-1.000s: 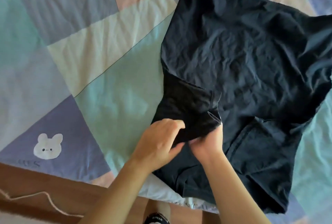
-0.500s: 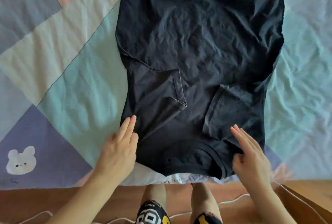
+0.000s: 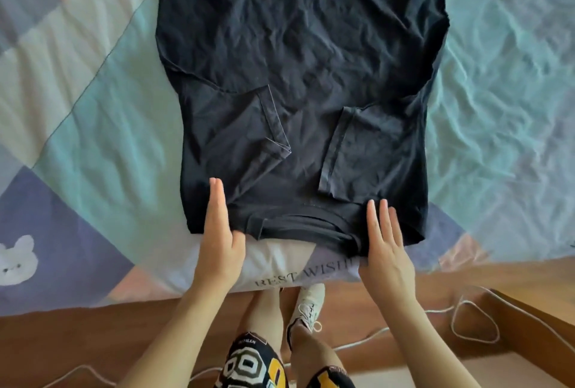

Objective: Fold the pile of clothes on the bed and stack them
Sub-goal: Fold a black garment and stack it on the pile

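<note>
At the near edge of the bed (image 3: pixel 93 126), we've quit pinching the sleeve: left hand (image 3: pixel 219 241) and right hand (image 3: pixel 384 247) now lie flat, fingers straight, holding nothing, on the black T-shirt (image 3: pixel 298 45), sleeves tucked, ready for the lengthwise fold.

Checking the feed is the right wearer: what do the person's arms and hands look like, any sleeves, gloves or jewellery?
Both forearms are bare, with no sleeves in view. The left hand and right hand wear no gloves, and no rings, watch or bracelet show.
</note>
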